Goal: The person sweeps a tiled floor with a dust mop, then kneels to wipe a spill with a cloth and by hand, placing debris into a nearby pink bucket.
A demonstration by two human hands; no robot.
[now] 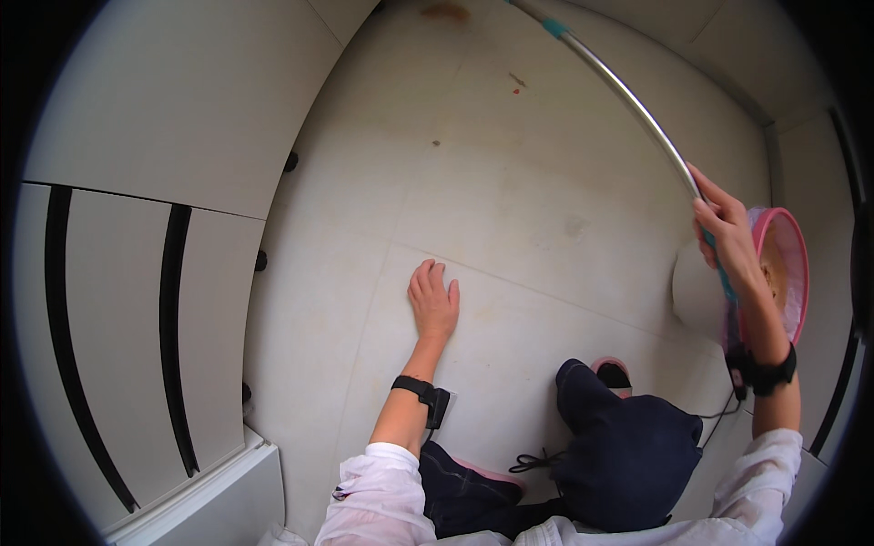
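My right hand (729,239) grips a metal pole (635,102) with teal fittings near its teal lower end. The pole reaches up and left past the top edge, so its far end is out of view. Nothing is in my left hand (434,304), which hangs above the pale tiled floor (478,205) with its fingers loosely curled and the thumb apart. Scattered on the floor are a brown scrap (517,80), a small red bit (516,91) and a dark crumb (435,142). A reddish-brown stain (447,11) shows at the top.
A pink-rimmed waste bin (804,273) with a liner and some refuse stands beyond my right wrist, beside a white rounded object (696,286). Pale cabinets (123,327) with black vertical strips line the left side. My slippered foot (611,372) is below.
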